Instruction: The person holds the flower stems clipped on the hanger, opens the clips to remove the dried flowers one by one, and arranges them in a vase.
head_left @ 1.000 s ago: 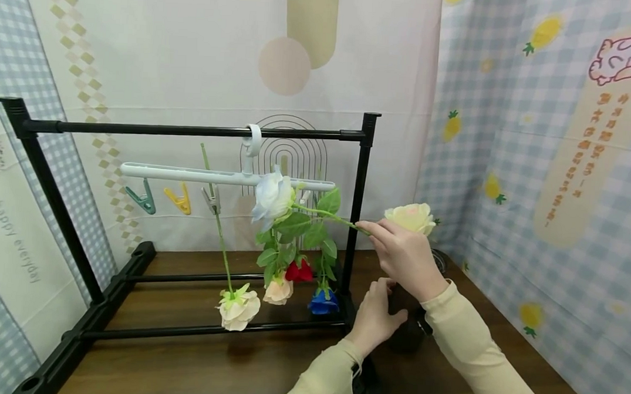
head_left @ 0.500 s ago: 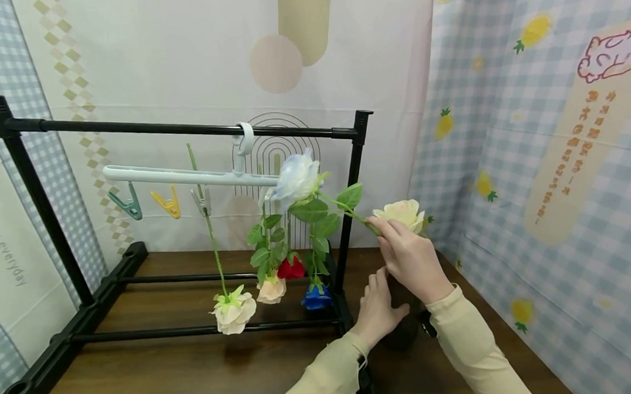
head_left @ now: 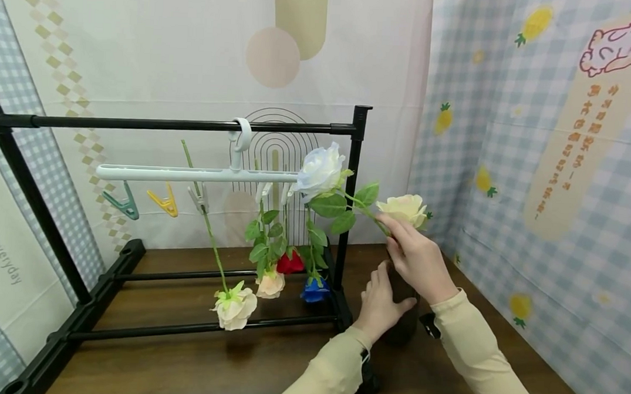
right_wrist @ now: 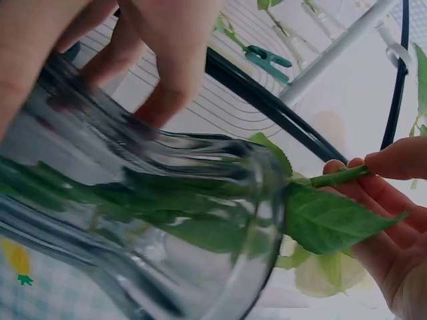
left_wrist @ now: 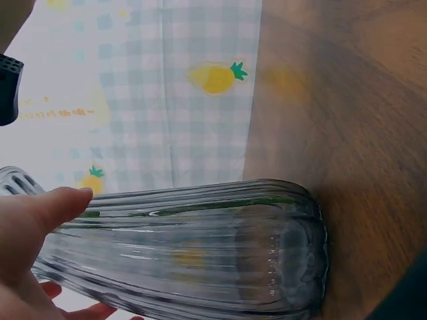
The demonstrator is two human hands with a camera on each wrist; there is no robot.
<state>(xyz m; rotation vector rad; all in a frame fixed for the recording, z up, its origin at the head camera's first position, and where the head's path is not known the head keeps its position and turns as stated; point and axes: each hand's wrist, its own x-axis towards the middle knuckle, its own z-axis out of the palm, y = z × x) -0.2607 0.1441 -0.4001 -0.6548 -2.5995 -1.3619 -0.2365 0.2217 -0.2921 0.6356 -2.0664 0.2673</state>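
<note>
Head: right hand pinches the stem of the pale blue rose. Over the last second the bloom shifted right, now overlapping the right end of the hanger; handling seems centred on the vase instead, between the rack and the tabletop's right edge. Left wrist: left hand wraps the vase, thumb nearside, base by the tabletop. Right wrist: thumb and fingers pinch the stem just outside the mouth, leaf beside the rim; can't tell whether its end is inside.
</note>
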